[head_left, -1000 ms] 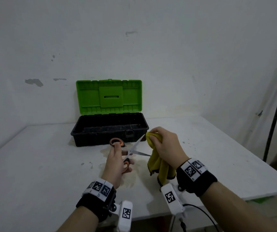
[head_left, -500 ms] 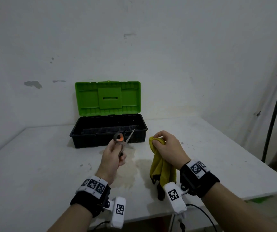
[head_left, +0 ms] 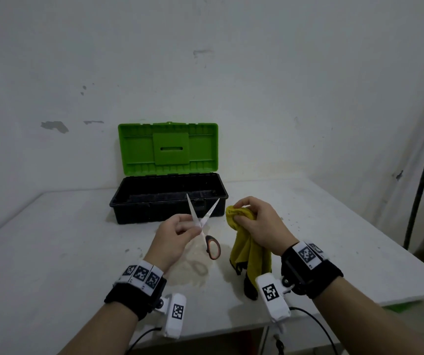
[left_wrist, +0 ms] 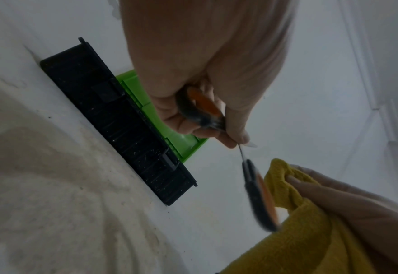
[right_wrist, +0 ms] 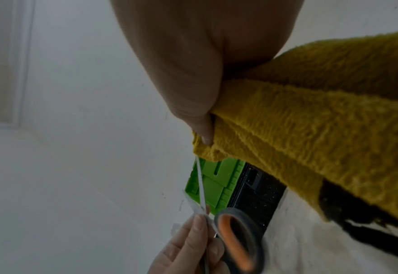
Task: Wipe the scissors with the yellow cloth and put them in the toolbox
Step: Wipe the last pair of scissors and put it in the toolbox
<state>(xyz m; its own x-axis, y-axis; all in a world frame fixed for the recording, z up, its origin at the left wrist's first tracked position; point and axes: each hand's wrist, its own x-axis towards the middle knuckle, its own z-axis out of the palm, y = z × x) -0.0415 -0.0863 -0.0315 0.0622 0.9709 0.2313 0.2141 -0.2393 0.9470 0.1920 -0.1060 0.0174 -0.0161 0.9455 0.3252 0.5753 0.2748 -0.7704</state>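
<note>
Left hand (head_left: pixel 173 235) grips spread scissors (head_left: pixel 204 222); right hand (head_left: pixel 259 224) bunches the cloth (head_left: pixel 249 249) just beside. Wiping appears unfinished; toolbox (head_left: pixel 129 203) stands open.

No words, brand names or numbers can be read anywhere in these views. The only signs are black-and-white square code markers, which carry patterns and no letters. Three sit side by side on the band (head_left: pixel 140 274) just behind the left hand (head_left: pixel 172 238), and one more on the white camera block (head_left: pixel 176 313) below that wrist. On the other side, two show on the band (head_left: pixel 308 254) just behind the right hand (head_left: pixel 259 224), and one on the white block (head_left: pixel 272 294) under it. The green lid (head_left: pixel 167 148) beyond the fingers bears moulded ribs and a slot only, with no lettering that can be made out.
</note>
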